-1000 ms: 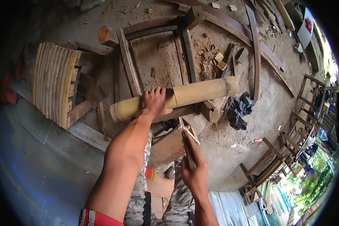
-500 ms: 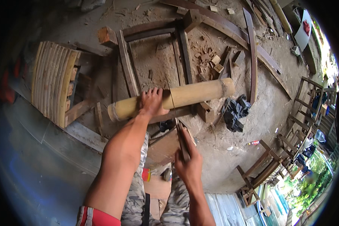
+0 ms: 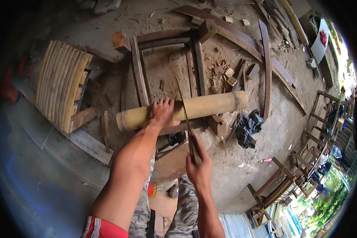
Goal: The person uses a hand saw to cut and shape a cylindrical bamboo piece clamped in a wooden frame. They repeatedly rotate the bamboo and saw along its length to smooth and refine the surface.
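Observation:
A thick yellow bamboo pole (image 3: 212, 104) lies crosswise over a dark wooden frame (image 3: 139, 75), its right end slightly higher in view. My left hand (image 3: 163, 113) presses down on the pole left of its middle, fingers wrapped over the top. In my right hand (image 3: 199, 166) is the wooden handle of a handsaw (image 3: 187, 116). The thin blade crosses the bamboo just right of my left hand and reaches beyond its far side. How deep the blade sits in the bamboo I cannot tell.
A slatted wooden piece (image 3: 61, 85) stands at the left. Wood offcuts (image 3: 222, 72) and long dark boards (image 3: 264, 67) lie on the far ground. A crumpled black plastic bag (image 3: 248, 127) rests right of the pole. Wooden chair-like frames (image 3: 277, 178) stand at the right.
The saw and my right hand have shifted slightly away from me along the cut. My left hand keeps its hold on the bamboo. The whole view has shifted a little.

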The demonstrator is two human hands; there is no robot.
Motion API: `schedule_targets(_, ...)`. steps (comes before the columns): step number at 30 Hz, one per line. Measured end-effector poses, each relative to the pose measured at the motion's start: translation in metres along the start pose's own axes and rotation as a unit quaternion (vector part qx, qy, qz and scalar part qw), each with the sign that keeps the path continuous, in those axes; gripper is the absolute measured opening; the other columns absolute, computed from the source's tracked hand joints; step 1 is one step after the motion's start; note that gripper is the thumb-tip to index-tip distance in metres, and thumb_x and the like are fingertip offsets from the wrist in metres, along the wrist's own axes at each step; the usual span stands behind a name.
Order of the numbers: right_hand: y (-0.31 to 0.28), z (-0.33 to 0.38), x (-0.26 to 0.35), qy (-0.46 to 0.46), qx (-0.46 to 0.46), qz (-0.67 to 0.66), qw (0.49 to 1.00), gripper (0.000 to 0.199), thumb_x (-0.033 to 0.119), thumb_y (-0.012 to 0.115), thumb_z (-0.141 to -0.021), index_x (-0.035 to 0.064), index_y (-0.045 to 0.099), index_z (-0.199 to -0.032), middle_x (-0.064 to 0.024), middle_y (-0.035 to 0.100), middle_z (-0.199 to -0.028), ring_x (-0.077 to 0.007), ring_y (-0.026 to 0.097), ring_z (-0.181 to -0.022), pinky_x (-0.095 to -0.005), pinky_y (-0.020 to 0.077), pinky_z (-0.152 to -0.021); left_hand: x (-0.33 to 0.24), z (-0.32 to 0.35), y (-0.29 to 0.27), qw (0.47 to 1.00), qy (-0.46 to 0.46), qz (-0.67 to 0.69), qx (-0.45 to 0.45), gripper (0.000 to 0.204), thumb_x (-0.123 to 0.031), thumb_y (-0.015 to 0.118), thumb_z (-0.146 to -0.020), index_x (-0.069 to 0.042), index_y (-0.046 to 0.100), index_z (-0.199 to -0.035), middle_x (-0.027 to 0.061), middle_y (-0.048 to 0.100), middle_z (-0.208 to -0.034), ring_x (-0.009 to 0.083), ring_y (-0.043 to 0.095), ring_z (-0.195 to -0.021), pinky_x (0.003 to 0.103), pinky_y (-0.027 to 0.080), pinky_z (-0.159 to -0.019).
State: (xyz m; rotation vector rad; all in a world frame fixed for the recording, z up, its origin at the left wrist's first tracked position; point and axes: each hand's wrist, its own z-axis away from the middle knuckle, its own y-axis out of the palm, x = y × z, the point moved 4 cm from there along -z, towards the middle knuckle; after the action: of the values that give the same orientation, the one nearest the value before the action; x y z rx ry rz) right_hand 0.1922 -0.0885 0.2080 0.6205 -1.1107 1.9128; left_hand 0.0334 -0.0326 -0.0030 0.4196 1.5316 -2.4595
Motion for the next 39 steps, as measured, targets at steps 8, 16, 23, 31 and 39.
schedule_targets(8, -0.006, 0.029, -0.021, -0.028, 0.005, -0.012, 1.000, 0.059, -0.009, 0.056, -0.084, -0.0020, 0.053, -0.142, -0.0212, 0.062, -0.137, -0.0321, 0.058, -0.132, -0.0378, 0.0421, -0.112, 0.001, 0.000, -0.008, 0.998, -0.030, 0.027, 0.057, 0.108, -0.049, 0.091, -0.060, -0.002, 0.043, -0.144, 0.0228, 0.052, -0.140, 0.0387, 0.050, -0.131, 0.060, 0.034, -0.112)
schedule_targets(16, 0.014, -0.007, -0.021, -0.023, -0.005, -0.032, 0.999, 0.059, -0.007, 0.058, -0.086, 0.0025, 0.053, -0.144, -0.0188, 0.062, -0.140, -0.0290, 0.059, -0.131, -0.0357, 0.0444, -0.109, -0.003, -0.002, -0.014, 0.998, -0.013, 0.041, 0.055, 0.099, -0.046, 0.093, -0.055, -0.002, 0.052, -0.133, 0.0186, 0.055, -0.135, 0.0356, 0.052, -0.129, 0.059, 0.037, -0.109)
schedule_targets(23, -0.016, 0.060, -0.029, 0.009, -0.005, -0.013, 1.000, 0.060, -0.008, 0.057, -0.083, 0.0003, 0.054, -0.143, -0.0207, 0.063, -0.136, -0.0291, 0.059, -0.131, -0.0368, 0.0434, -0.110, -0.001, 0.001, -0.016, 1.000, -0.019, 0.024, 0.007, 0.102, -0.046, 0.093, -0.052, 0.001, 0.053, -0.132, 0.0176, 0.058, -0.127, 0.0342, 0.054, -0.124, 0.055, 0.038, -0.106)
schedule_targets(31, 0.016, -0.007, -0.035, -0.030, -0.002, -0.051, 0.998, 0.061, -0.009, 0.058, -0.085, 0.0012, 0.052, -0.145, -0.0190, 0.059, -0.143, -0.0267, 0.056, -0.134, -0.0350, 0.0409, -0.112, -0.002, -0.005, -0.018, 1.000, -0.011, 0.013, 0.017, 0.103, -0.051, 0.091, -0.054, 0.001, 0.052, -0.134, 0.0175, 0.059, -0.126, 0.0355, 0.055, -0.122, 0.054, 0.038, -0.105)
schedule_targets(39, -0.003, 0.041, -0.041, -0.052, -0.017, 0.006, 0.998, 0.060, -0.009, 0.057, -0.084, 0.0023, 0.055, -0.143, -0.0196, 0.062, -0.139, -0.0315, 0.060, -0.129, -0.0360, 0.0439, -0.110, -0.006, 0.002, -0.018, 1.000, -0.011, 0.001, 0.022, 0.104, -0.051, 0.092, -0.056, 0.001, 0.050, -0.136, 0.0175, 0.057, -0.130, 0.0351, 0.054, -0.124, 0.053, 0.038, -0.106)
